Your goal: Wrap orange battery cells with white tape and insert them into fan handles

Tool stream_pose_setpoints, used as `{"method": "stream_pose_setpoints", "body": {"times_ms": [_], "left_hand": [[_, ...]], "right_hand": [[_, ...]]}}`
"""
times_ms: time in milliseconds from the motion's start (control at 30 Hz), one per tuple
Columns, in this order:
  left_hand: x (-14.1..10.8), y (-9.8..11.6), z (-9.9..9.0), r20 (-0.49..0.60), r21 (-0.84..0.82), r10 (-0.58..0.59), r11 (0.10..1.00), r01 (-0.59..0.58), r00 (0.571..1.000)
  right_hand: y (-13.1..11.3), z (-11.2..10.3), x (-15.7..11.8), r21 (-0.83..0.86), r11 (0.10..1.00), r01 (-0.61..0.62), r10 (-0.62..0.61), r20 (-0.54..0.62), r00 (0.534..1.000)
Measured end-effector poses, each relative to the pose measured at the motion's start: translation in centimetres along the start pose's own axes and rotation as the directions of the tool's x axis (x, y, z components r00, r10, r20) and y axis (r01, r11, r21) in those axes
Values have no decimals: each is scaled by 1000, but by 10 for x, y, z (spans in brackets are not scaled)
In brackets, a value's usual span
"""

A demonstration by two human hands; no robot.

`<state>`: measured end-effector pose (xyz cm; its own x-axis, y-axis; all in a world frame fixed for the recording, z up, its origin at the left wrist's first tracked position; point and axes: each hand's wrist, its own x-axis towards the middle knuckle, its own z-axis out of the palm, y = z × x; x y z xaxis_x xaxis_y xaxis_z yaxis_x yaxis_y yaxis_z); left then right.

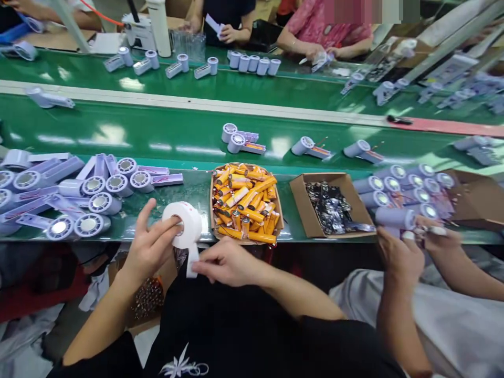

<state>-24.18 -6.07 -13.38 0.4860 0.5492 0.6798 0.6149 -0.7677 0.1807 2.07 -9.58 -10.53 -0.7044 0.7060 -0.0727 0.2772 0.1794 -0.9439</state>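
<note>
My left hand holds a white tape roll, with fingers through its core. From the roll a short white strip hangs down, and my right hand pinches its end between thumb and fingers. Just beyond my right hand, a cardboard box is heaped with orange wrapped batteries. Left of the roll, many light purple housings with round heads lie piled on the green surface.
A box of small dark parts stands right of the batteries. At the right, another person's hands hold a housing. Housings sit on the green belt; people work across it.
</note>
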Motion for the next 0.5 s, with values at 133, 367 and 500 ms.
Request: {"method": "stream_pose_setpoints", "body": {"times_ms": [133, 367, 500], "left_hand": [[0, -12, -7, -63, 56, -20, 998, 24, 998], [-11, -3, -7, -58, 86, -59, 994, 64, 997], [1, 11, 4, -17, 47, -26, 999, 27, 1000]], "right_hand": [[17, 25, -1, -269, 963, 24, 5, 108, 994], [-2, -89, -5, -812, 561, -163, -115, -271, 956], [-11, -126, 10, -885, 434, -166, 31, -170, 985]]}}
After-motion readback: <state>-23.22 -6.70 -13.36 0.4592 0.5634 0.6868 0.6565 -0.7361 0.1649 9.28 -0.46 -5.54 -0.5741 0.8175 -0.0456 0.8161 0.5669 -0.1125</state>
